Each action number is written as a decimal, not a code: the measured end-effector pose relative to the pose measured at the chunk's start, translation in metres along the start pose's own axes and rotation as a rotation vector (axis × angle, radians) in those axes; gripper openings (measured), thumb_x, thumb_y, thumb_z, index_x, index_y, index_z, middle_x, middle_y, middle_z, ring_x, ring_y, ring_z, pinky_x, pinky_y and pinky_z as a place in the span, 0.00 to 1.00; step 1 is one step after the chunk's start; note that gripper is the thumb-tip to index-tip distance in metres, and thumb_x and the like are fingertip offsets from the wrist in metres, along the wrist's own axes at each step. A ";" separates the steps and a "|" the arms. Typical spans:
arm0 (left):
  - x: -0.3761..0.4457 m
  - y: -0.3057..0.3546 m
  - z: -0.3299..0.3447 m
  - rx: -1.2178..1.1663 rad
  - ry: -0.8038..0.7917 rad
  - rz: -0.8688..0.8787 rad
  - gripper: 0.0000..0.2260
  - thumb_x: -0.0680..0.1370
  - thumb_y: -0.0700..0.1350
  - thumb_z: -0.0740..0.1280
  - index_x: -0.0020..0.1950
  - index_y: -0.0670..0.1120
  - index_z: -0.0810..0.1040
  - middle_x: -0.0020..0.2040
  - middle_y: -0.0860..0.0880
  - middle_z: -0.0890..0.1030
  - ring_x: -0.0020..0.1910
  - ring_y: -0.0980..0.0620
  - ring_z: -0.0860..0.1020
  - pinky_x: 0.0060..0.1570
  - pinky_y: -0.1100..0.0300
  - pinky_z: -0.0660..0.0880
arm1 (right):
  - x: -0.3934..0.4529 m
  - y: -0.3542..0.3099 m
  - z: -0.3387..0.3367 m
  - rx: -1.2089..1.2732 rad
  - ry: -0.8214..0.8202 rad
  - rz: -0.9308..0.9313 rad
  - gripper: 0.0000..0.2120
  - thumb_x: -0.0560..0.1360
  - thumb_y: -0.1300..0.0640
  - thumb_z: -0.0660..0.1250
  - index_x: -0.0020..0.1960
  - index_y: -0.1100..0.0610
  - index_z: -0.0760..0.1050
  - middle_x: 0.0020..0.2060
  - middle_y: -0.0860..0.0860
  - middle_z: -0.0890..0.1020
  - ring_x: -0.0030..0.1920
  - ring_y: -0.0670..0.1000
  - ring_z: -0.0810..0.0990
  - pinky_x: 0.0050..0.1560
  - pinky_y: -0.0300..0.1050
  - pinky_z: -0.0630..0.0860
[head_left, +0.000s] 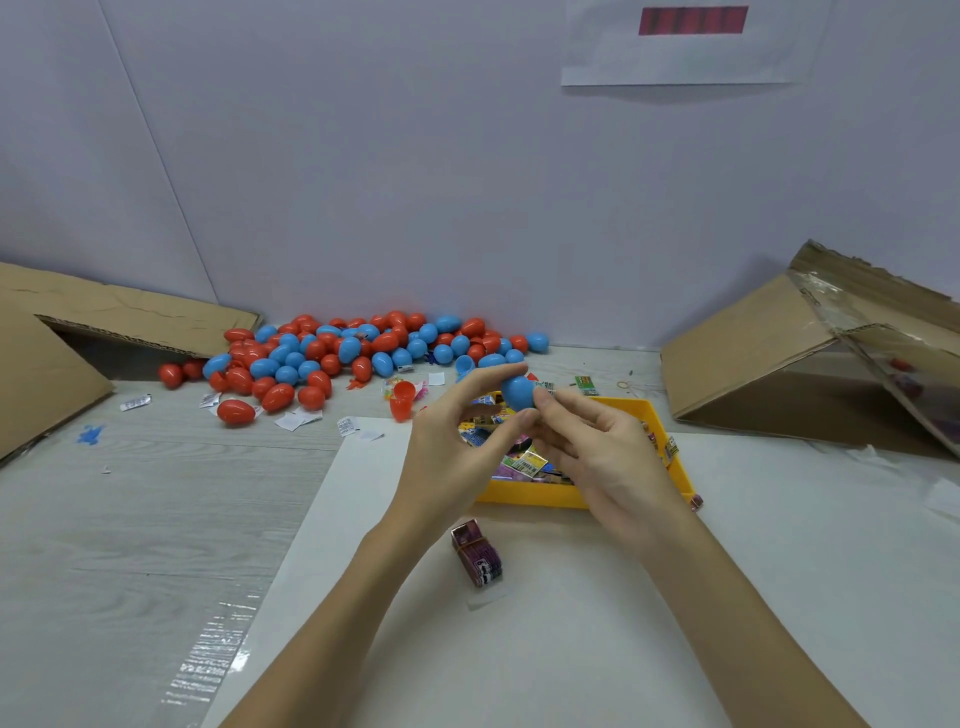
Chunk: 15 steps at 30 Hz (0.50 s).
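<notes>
A blue plastic egg (517, 392) is held up above the yellow tray (530, 493). My left hand (457, 447) pinches it between thumb and fingers from the left. My right hand (597, 452) meets it from the right, its fingertips on the egg's right side. The tray holds several small colourful printed packets (527, 462). A pile of red and blue eggs (337, 353) lies at the back against the wall. Two open red egg halves (402, 397) lie just left of the tray.
A banded bundle of small purple cards (478, 553) lies on the white sheet (519, 649) in front of the tray. Tilted cardboard boxes stand at the left (62, 353) and right (779, 353). Paper slips (296, 418) lie scattered on the wooden table.
</notes>
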<state>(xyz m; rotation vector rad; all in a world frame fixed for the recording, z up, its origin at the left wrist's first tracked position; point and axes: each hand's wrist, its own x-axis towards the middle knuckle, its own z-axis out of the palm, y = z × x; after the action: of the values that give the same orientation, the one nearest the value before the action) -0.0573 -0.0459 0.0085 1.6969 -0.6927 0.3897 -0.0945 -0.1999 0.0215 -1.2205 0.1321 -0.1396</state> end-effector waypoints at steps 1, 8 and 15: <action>-0.001 0.000 0.001 0.017 0.006 0.020 0.19 0.77 0.47 0.74 0.68 0.51 0.79 0.63 0.58 0.82 0.62 0.53 0.80 0.60 0.57 0.79 | -0.001 -0.002 0.000 0.075 -0.034 0.060 0.21 0.72 0.52 0.75 0.62 0.60 0.82 0.52 0.54 0.88 0.50 0.49 0.87 0.47 0.38 0.82; 0.002 -0.004 -0.001 0.093 0.017 0.168 0.21 0.78 0.44 0.73 0.71 0.47 0.78 0.64 0.55 0.81 0.65 0.53 0.78 0.63 0.61 0.74 | -0.003 -0.006 0.005 0.346 -0.142 0.354 0.16 0.69 0.54 0.77 0.54 0.60 0.86 0.50 0.58 0.86 0.45 0.53 0.87 0.47 0.45 0.84; 0.002 -0.011 -0.001 0.206 0.027 0.265 0.15 0.80 0.38 0.70 0.67 0.45 0.81 0.57 0.49 0.82 0.56 0.52 0.80 0.55 0.59 0.78 | -0.009 -0.006 0.010 0.456 -0.160 0.465 0.17 0.66 0.55 0.79 0.52 0.61 0.86 0.46 0.58 0.87 0.44 0.55 0.88 0.43 0.47 0.84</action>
<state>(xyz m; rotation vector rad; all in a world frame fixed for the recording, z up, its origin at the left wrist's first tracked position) -0.0487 -0.0441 0.0018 1.7934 -0.8855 0.6885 -0.1014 -0.1908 0.0306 -0.7178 0.2266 0.3192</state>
